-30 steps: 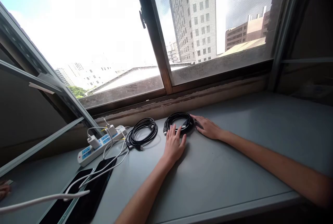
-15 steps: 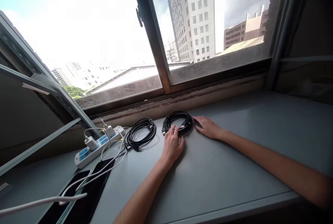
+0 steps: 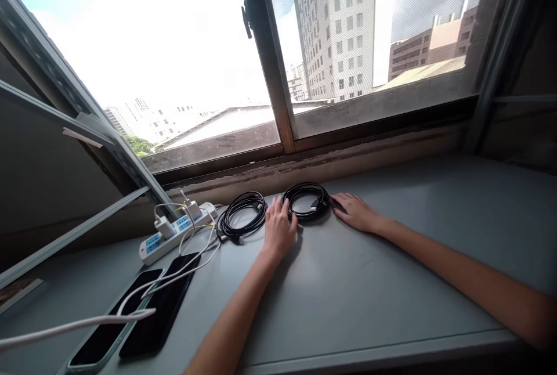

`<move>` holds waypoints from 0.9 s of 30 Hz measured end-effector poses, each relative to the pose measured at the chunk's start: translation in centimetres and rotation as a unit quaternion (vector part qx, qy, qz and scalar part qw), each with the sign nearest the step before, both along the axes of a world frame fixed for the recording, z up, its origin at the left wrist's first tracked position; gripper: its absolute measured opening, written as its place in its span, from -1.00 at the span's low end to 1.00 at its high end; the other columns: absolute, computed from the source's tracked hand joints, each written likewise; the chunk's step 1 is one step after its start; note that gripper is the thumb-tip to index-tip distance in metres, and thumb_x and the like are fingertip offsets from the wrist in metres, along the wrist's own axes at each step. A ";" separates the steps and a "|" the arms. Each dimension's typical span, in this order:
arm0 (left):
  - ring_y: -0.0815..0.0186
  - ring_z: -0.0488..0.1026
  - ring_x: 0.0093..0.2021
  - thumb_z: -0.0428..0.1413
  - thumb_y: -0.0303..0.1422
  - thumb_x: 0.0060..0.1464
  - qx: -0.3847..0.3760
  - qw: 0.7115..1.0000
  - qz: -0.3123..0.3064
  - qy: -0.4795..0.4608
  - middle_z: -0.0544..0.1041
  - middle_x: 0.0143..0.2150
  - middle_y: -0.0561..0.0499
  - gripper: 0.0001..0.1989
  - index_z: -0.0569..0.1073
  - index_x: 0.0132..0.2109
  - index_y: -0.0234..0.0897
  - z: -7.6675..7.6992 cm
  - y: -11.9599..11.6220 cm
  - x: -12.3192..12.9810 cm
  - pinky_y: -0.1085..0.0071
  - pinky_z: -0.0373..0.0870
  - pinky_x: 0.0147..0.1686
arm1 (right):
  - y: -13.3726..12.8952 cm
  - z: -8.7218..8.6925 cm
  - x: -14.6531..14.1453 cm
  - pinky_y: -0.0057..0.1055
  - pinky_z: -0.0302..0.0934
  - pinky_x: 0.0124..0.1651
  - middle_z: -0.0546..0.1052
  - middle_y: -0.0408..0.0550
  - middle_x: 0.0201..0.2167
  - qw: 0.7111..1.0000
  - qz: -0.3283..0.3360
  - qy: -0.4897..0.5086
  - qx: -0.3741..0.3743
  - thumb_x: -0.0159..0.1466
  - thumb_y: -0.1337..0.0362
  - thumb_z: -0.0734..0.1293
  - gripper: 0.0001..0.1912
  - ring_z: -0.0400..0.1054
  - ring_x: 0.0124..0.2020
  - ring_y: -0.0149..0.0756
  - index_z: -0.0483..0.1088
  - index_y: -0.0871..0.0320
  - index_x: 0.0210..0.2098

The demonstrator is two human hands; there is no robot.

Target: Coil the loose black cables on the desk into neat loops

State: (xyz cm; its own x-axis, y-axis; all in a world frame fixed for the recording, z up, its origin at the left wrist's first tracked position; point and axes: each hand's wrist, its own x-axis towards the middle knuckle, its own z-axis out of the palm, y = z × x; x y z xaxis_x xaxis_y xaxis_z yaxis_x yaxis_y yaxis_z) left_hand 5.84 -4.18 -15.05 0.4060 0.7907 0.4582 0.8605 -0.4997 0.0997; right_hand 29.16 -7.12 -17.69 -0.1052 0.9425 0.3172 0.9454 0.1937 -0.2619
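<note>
Two coiled black cables lie side by side on the grey tabletop. My left hand is at the near left edge of the right-hand coil, its fingers stretched out between the two coils and covering part of that edge. At the opposite side, my right hand rests low on the table with fingers extended, its fingertips at the coil's right edge. The left-hand coil sits just left of my left fingers, a plug end lying at its near side. Neither hand is closed around a cable.
A white power strip with chargers plugged in stands at the left. White charging cables run from it across two dark phones. Behind the table are a window frame and a metal shelf post.
My left hand has shifted left across the right-hand coil, from its front to the gap between the coils. My right hand stays at the coil's right edge. The view has turned slightly.
</note>
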 end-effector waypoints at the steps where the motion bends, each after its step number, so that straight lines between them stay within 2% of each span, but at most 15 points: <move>1: 0.11 0.00 0.29 -0.12 -0.31 0.16 0.008 0.999 0.044 -0.001 0.14 0.27 -0.24 -0.50 0.21 0.20 -0.45 0.2 0.6 -0.6 0.20 -0.04 0.22 | 0.0 0.0 0.0 -0.12 0.07 0.09 0.33 0.13 0.07 1.000 0.000 -0.002 -0.001 0.31 0.23 0.08 -0.54 0.17 0.09 -0.05 0.21 0.27 0.14; 4: 0.03 -0.08 0.31 -0.10 -0.28 0.15 -0.018 0.982 0.184 0.024 0.07 0.29 -0.31 -0.40 0.07 0.27 -0.53 0.7 2.4 -3.0 0.16 -0.07 0.21 | 0.1 -0.2 0.2 -0.10 0.07 0.09 0.33 0.13 0.07 1.000 0.002 -0.008 -0.003 0.31 0.22 0.06 -0.53 0.16 0.10 -0.03 0.20 0.27 0.15; 6: -0.04 -0.03 0.28 -0.09 -0.26 0.14 -0.068 0.970 0.231 0.045 0.16 0.24 -0.36 -0.39 0.09 0.25 -0.54 0.9 3.1 -4.4 0.11 0.01 0.16 | 0.1 -0.2 0.3 -0.10 0.08 0.10 0.33 0.12 0.08 1.000 0.003 -0.011 -0.004 0.31 0.21 0.05 -0.52 0.16 0.10 -0.03 0.19 0.26 0.16; 9: -0.03 0.20 0.14 -0.10 -0.20 0.15 -0.113 0.966 0.222 0.066 0.39 0.05 -0.31 -0.54 0.37 0.06 -0.42 0.8 3.6 -5.6 0.12 0.16 0.04 | 0.1 -0.1 0.3 -0.12 0.09 0.10 0.33 0.09 0.08 1.000 0.005 -0.011 -0.004 0.31 0.20 0.05 -0.52 0.16 0.10 -0.06 0.18 0.24 0.16; 11: 0.00 0.25 0.09 -0.11 -0.15 0.16 -0.118 0.968 0.206 0.079 0.42 0.00 -0.27 -0.56 0.44 -0.02 -0.37 0.7 3.6 -5.7 0.13 0.16 0.03 | 0.1 -0.1 0.3 -0.13 0.10 0.09 0.34 0.07 0.08 1.000 0.007 -0.008 -0.002 0.30 0.19 0.05 -0.52 0.17 0.10 -0.06 0.18 0.22 0.17; 15: 0.01 0.21 0.12 -0.14 -0.11 0.17 -0.112 0.969 0.202 0.087 0.39 0.03 -0.30 -0.49 0.37 0.05 -0.42 0.3 3.2 -5.2 0.13 0.10 0.07 | 0.1 -0.3 0.4 -0.10 0.12 0.07 0.34 0.07 0.07 1.000 0.005 -0.003 0.000 0.29 0.18 0.06 -0.52 0.18 0.09 -0.03 0.19 0.19 0.16; 21: 0.07 0.19 0.13 -0.12 -0.28 0.18 -0.100 0.969 0.215 0.061 0.29 0.11 -0.29 -0.59 0.33 0.07 -0.45 0.0 2.8 -4.0 0.25 0.15 0.04 | 0.3 -0.7 0.6 -0.09 0.09 0.09 0.32 0.08 0.09 1.000 0.008 -0.003 -0.006 0.29 0.15 0.03 -0.49 0.16 0.10 -0.03 0.18 0.22 0.16; 24: 0.08 0.22 0.11 -0.12 -0.31 0.18 -0.104 0.968 0.220 0.054 0.30 0.10 -0.30 -0.61 0.31 0.07 -0.46 -0.2 2.7 -3.7 0.24 0.17 0.04 | 0.4 -0.8 0.7 -0.08 0.09 0.08 0.32 0.08 0.09 1.000 0.008 -0.003 -0.005 0.28 0.15 0.03 -0.48 0.16 0.10 -0.02 0.19 0.22 0.16; 27: 0.05 0.14 0.20 -0.13 -0.35 0.18 -0.107 0.968 0.219 0.051 0.21 0.19 -0.33 -0.58 0.25 0.13 -0.48 -0.4 2.7 -3.6 0.21 0.11 0.10 | 0.5 -0.9 0.8 -0.09 0.09 0.08 0.33 0.09 0.08 1.000 0.009 -0.002 0.000 0.28 0.15 0.03 -0.49 0.16 0.10 -0.02 0.20 0.23 0.15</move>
State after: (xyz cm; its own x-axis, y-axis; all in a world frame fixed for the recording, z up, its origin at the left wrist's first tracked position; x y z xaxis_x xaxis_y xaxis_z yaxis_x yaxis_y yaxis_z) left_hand 2.24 -1.50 -15.43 0.0438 0.9696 0.2407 0.9961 -0.0609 0.0639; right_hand 29.96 -6.63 -18.60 -0.1240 0.9400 0.3178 0.9424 0.2117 -0.2588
